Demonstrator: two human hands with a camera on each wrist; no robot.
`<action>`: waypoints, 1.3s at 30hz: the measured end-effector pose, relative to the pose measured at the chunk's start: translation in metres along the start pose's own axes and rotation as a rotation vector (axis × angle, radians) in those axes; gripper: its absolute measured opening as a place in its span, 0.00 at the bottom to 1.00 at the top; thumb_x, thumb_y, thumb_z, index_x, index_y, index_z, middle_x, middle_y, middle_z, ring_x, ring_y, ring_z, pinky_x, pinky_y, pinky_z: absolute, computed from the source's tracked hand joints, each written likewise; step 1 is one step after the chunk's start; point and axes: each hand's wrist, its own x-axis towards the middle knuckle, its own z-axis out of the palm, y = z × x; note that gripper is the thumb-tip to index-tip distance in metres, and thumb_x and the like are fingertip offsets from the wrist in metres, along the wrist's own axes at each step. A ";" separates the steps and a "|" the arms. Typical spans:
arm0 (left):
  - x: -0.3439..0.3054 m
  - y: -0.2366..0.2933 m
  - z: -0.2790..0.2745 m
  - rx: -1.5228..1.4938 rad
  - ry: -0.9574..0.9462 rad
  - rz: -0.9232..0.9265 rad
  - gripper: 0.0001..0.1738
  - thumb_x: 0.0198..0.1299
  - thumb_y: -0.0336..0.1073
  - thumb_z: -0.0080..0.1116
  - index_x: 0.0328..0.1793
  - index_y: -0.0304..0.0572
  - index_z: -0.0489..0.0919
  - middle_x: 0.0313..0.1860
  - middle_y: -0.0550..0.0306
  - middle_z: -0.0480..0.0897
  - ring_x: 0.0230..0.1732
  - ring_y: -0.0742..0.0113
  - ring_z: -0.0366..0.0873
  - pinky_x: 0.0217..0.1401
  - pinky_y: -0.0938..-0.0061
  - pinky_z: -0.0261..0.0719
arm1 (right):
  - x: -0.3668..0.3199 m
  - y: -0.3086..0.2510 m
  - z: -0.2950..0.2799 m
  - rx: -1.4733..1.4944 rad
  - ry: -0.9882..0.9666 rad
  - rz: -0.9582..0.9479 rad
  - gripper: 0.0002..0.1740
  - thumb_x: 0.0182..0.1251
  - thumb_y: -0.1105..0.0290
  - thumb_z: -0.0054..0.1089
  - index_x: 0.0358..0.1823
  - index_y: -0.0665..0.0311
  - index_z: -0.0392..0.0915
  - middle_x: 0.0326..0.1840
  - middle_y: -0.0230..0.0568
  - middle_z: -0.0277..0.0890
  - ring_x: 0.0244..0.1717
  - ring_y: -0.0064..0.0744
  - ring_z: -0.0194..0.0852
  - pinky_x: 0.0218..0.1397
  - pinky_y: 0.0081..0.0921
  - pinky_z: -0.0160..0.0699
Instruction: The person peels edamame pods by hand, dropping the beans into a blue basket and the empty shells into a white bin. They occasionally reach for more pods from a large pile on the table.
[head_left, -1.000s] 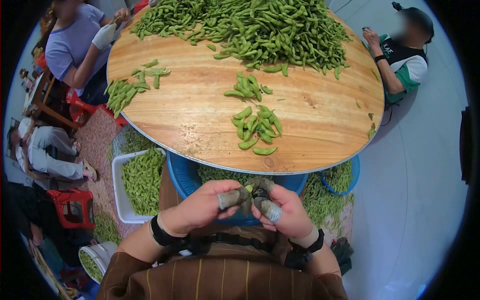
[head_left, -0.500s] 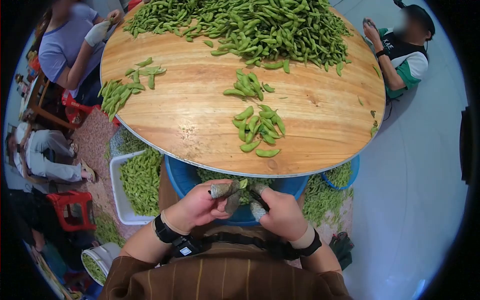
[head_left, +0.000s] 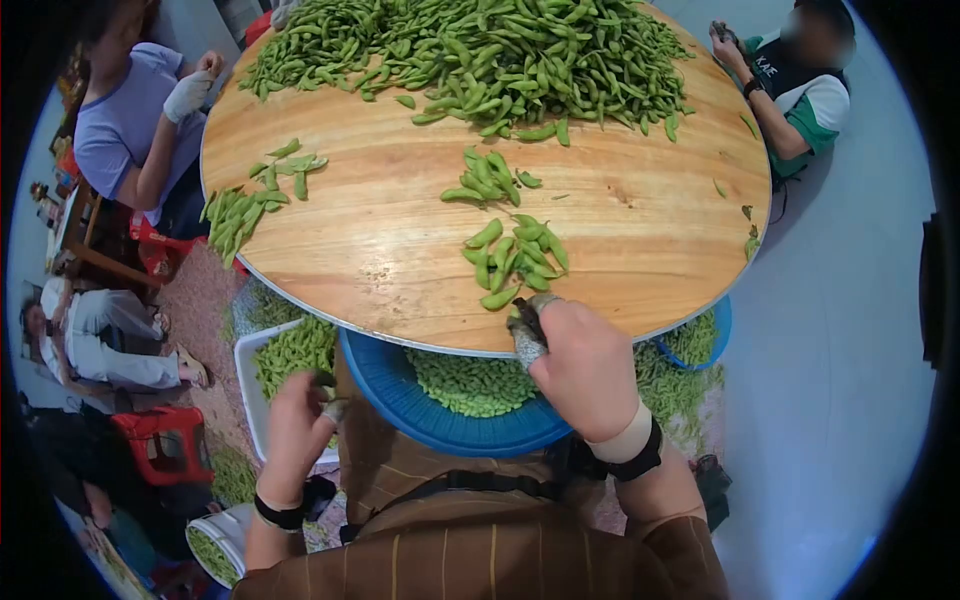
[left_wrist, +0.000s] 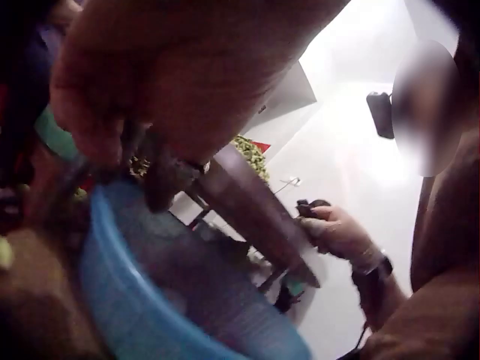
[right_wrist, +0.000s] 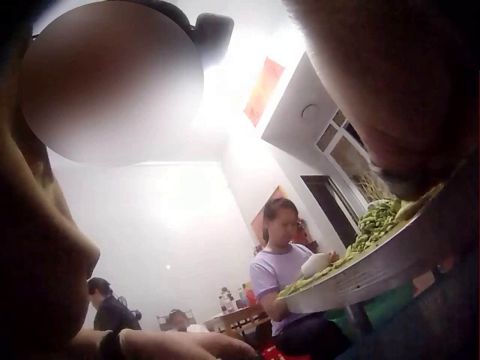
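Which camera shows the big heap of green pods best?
The head view: it looks down on the heap of green pods in sharp detail, though the frame's top edge cuts it off. The right wrist view shows it small and side-on; the left wrist view shows only a blurred green patch, apparently part of it.

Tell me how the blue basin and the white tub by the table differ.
The blue basin is round, while the white tub looks rectangular. The basin holds loose shelled beans; the tub holds whole bean pods. The left hand partly covers the tub, but not the basin. Both hold something green.
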 end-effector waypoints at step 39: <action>0.012 0.099 0.059 -1.309 -1.011 -0.235 0.07 0.66 0.33 0.55 0.44 0.37 0.75 0.25 0.63 0.75 0.24 0.78 0.70 0.26 0.85 0.68 | -0.058 0.007 0.002 1.581 -0.733 0.722 0.16 0.65 0.74 0.54 0.54 0.67 0.73 0.36 0.35 0.77 0.36 0.28 0.75 0.44 0.23 0.75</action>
